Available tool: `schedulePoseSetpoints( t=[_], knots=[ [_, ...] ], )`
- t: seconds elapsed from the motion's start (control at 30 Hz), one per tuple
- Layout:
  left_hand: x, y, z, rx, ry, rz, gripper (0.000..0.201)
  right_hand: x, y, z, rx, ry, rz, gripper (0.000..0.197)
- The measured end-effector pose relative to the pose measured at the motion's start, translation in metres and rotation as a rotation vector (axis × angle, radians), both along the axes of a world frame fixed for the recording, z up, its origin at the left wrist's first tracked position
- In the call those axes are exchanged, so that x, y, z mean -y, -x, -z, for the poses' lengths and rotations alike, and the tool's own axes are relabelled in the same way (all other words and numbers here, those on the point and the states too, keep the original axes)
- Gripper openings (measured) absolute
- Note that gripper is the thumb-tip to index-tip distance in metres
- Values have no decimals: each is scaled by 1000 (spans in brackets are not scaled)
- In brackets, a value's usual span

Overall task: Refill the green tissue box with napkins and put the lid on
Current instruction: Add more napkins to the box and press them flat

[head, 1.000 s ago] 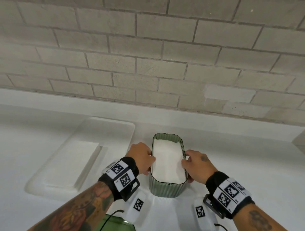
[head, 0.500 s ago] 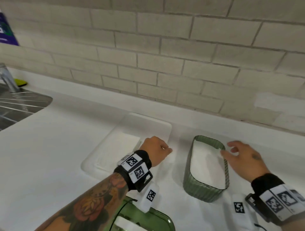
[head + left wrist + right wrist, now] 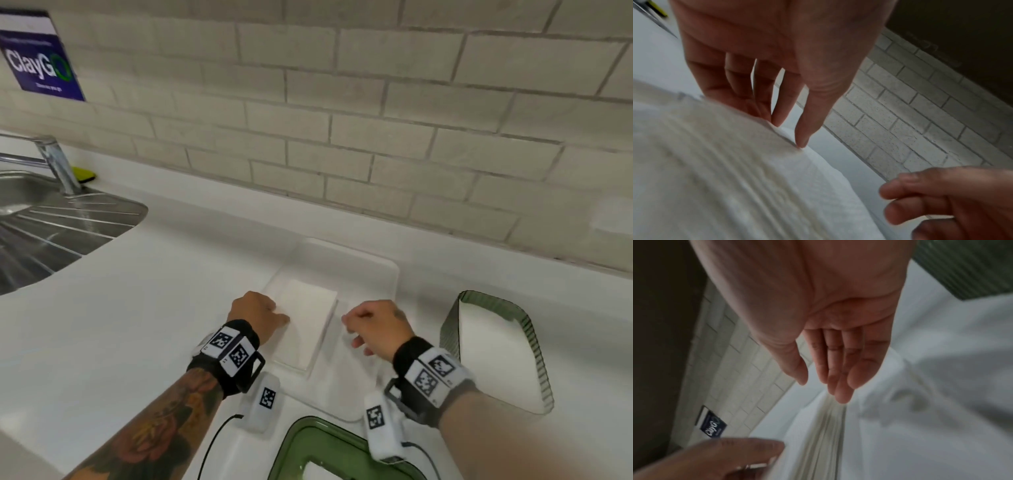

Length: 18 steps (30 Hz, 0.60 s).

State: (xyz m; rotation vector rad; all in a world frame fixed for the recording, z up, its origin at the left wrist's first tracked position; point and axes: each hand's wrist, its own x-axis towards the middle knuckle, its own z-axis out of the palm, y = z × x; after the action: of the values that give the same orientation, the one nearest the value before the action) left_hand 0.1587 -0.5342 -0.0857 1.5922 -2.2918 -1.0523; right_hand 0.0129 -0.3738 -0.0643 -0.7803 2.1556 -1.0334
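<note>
A stack of white napkins (image 3: pixel 303 318) lies on a white tray (image 3: pixel 373 274). My left hand (image 3: pixel 279 320) rests at the stack's left edge. In the left wrist view its fingers (image 3: pixel 764 104) reach down behind the stack's (image 3: pixel 715 162) edge and the thumb tip touches the top. My right hand (image 3: pixel 349 330) hangs just right of the stack, its straight fingers (image 3: pixel 840 386) beside the layered side (image 3: pixel 830 426). The ribbed green tissue box (image 3: pixel 534 359), with white napkins inside, stands open-topped at the right. Its green lid (image 3: pixel 298 442) lies at the near edge.
A steel sink (image 3: pixel 44 222) with a tap (image 3: pixel 58 164) and a yellow sponge (image 3: pixel 84 173) sits at the far left. A brick wall (image 3: pixel 342 120) with a blue sign (image 3: pixel 37 65) backs the white counter (image 3: pixel 120 325).
Both hands have left the green box and moved left to the napkin stack on the tray. The head view has swung left, bringing the sink into sight.
</note>
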Motion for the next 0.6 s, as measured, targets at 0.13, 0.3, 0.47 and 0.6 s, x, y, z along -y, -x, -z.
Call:
schedulePoseSetpoints(
  t=[0.13,0.3,0.47,0.6],
  knots=[
    [2,2,5,62,31,14,54,18,-19,18,33,-41,44,20],
    [5,-1,6,30,40,15,34,32,-31,31,92,3,162,12],
    [12,-8,4,-90,-40,35,18,39,-33,43,102,16,217,16],
    [16,-17,6,-269,-54,153,12,38,-33,47,116,76,254,28]
  ],
)
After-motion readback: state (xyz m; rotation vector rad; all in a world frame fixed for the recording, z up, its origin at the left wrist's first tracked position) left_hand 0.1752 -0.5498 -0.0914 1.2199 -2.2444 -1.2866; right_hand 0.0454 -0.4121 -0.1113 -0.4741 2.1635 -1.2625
